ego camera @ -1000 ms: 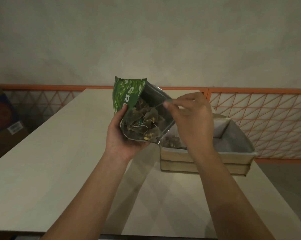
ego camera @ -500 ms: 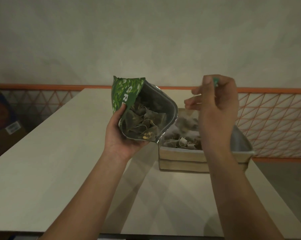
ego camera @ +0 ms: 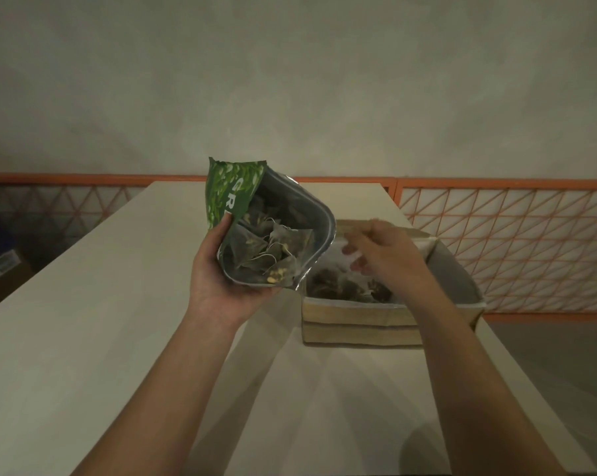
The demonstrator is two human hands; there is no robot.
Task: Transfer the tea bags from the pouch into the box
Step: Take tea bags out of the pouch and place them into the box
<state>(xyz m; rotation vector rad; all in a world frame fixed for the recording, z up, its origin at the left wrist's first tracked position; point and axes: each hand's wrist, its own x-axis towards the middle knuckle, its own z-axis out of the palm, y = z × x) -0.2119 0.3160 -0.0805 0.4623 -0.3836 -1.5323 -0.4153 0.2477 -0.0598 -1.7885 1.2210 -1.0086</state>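
Left hand (ego camera: pixel 221 280): we cup the pouch (ego camera: pixel 255 231) from below, mouth tilted toward the box (ego camera: pixel 358 324) for easy reach.
Right hand (ego camera: pixel 382 255): over the box, fingers loose; we cannot tell if anything is held.
Tea bags (ego camera: pixel 273 252): many in the pouch, some in the box on the surface (ego camera: pixel 84 338).

Bare forearms, no sleeves (both), left hand (ego camera: pixel 221 280), right hand (ego camera: pixel 386 255)

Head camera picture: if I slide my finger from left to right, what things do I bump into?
Cardboard carton → left hand → pouch → right hand → box → orange fence.
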